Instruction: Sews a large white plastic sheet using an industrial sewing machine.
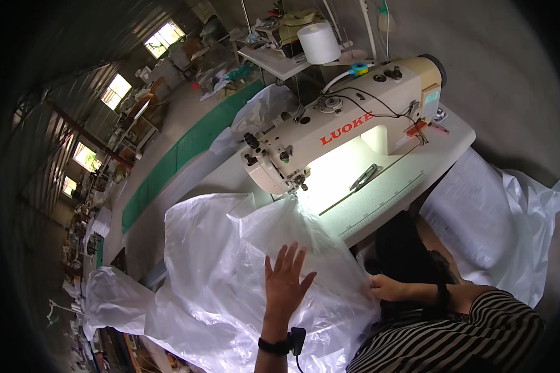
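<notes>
A large white translucent plastic sheet point(205, 261) lies in loose folds over the left part of the sewing table and hangs off its front. Its upper part runs in under the needle end of a white sewing machine point(348, 118). My left hand point(286, 283) is over the sheet in front of the needle, fingers stretched out and spread. At the sheet's right edge, near my lap, my right hand point(389, 288) is closed with the plastic pinched at its fingertips. Thread snips point(363, 177) lie on the machine bed under the arm. The needle itself is too small to make out.
A white thread cone point(319, 43) stands behind the machine. More white plastic point(473, 211) hangs at the right of the table. To the left stretches a long table with a green strip point(180, 158). A loose black cable point(379, 112) lies over the machine's arm.
</notes>
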The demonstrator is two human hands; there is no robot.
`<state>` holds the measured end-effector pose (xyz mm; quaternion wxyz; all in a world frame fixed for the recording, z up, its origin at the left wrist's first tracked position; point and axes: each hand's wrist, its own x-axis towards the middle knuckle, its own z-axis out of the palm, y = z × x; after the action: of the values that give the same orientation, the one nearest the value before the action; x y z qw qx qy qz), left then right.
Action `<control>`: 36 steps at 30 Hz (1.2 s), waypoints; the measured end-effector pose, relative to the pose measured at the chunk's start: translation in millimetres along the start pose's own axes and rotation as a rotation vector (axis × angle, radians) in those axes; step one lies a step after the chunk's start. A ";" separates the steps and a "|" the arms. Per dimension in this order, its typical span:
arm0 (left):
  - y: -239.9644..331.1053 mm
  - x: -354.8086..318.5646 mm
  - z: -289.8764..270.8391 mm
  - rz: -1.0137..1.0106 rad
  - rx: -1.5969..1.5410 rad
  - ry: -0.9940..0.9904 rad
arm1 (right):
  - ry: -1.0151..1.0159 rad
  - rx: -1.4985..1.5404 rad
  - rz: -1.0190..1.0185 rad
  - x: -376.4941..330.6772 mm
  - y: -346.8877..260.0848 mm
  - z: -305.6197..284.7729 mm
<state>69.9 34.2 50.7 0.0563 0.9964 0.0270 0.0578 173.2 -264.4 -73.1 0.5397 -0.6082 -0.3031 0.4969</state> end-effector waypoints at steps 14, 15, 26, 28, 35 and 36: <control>107.8 -18.9 54.7 -0.059 -0.228 0.042 | 0.116 0.019 0.025 -15.1 -43.9 -6.5; 115.8 -19.3 61.9 -0.088 -0.235 0.038 | 0.124 0.019 0.022 -15.3 -49.3 -7.3; 109.4 6.3 13.1 0.068 -0.819 -0.323 | 0.531 -0.888 -0.166 27.9 -64.8 11.7; 84.7 31.1 13.3 0.002 -0.376 0.101 | 0.565 -0.927 -0.224 24.0 -65.8 13.9; 49.3 88.7 42.8 -0.010 0.042 0.243 | 0.584 -1.124 -0.264 14.4 -93.4 18.7; 52.3 82.8 44.6 0.044 0.048 0.219 | 0.596 -1.109 -0.286 13.7 -96.8 20.0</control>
<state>159.8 -17.6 22.1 0.0280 0.9855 0.0127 0.1667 175.3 -222.3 17.4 0.2674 -0.8623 -0.4300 -0.0007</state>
